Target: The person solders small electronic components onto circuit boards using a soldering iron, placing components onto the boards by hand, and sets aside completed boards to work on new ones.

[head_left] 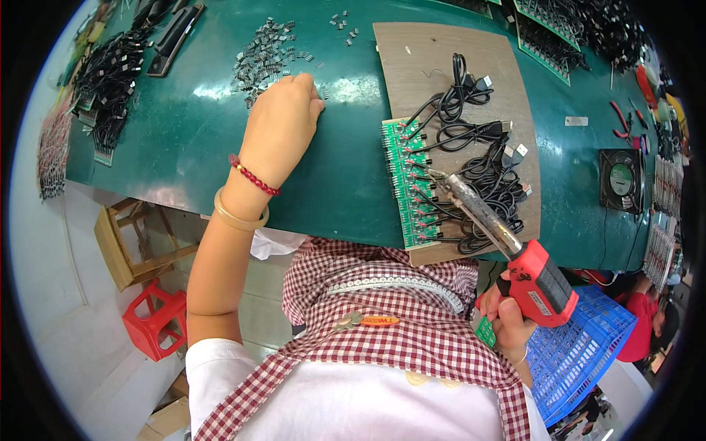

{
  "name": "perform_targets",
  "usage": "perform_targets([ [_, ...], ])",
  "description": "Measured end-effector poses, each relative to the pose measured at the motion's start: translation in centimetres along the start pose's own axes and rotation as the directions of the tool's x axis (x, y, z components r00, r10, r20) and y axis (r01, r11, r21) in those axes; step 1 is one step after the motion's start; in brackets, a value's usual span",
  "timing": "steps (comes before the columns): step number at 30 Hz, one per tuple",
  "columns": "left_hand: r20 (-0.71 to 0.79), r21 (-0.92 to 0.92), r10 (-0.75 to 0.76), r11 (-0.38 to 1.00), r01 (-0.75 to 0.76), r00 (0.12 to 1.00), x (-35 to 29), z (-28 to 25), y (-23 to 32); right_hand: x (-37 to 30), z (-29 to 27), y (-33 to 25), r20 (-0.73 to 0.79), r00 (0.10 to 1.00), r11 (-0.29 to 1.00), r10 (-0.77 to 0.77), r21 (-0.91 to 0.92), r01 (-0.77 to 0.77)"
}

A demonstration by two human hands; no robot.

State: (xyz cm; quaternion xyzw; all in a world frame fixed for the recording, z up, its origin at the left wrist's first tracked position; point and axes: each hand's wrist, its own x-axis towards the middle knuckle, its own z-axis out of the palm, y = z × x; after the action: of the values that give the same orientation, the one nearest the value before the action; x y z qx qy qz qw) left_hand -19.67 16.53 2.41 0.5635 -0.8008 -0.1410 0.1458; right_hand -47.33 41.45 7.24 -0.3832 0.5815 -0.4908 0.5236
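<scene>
My left hand (288,110) is at the near edge of a pile of small black parts with metal pins (263,55). Its fingers are curled together and point down; whatever they pinch is hidden. In my right hand (509,323) is a red soldering gun (540,283), its metal barrel slanting up to the left. The tip is over a long green circuit board panel (408,184), beside its row of joints; contact cannot be made out. Black USB cables (482,187) run from the panel to the right. A small green board piece (485,332) shows beside my right fingers.
Under the panel lies a brown board (471,81) on the green table (176,154). Cable bundles (110,81) lie at left. A small fan (621,180) and red-handled pliers (621,119) are at right. A blue basket (581,353) and a red stool (156,320) stand below.
</scene>
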Motion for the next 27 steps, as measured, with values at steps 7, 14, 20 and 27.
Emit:
perform_targets([
  [7,-0.07,0.111,-0.05,0.992,0.057,0.996,-2.0,-0.7,0.9,1.2,0.7,-0.5,-0.066,0.992,0.993,-0.104,0.053,0.107],
  [14,-0.068,0.209,-0.02,0.977,0.034,0.998,-3.0,-1.2,0.3,1.8,1.2,-1.1,-0.045,0.989,0.983,-0.141,0.113,0.146],
  [20,0.326,-0.844,0.134,0.488,0.224,0.936,-6.4,-2.3,8.5,2.7,3.3,-3.1,-0.001,0.999,0.998,-0.054,-0.014,0.054],
  [27,0.305,-0.945,0.279,0.21,0.252,0.911,-11.1,-0.9,12.2,4.4,4.9,-3.2,0.3,0.95,0.994,-0.084,-0.041,0.101],
])
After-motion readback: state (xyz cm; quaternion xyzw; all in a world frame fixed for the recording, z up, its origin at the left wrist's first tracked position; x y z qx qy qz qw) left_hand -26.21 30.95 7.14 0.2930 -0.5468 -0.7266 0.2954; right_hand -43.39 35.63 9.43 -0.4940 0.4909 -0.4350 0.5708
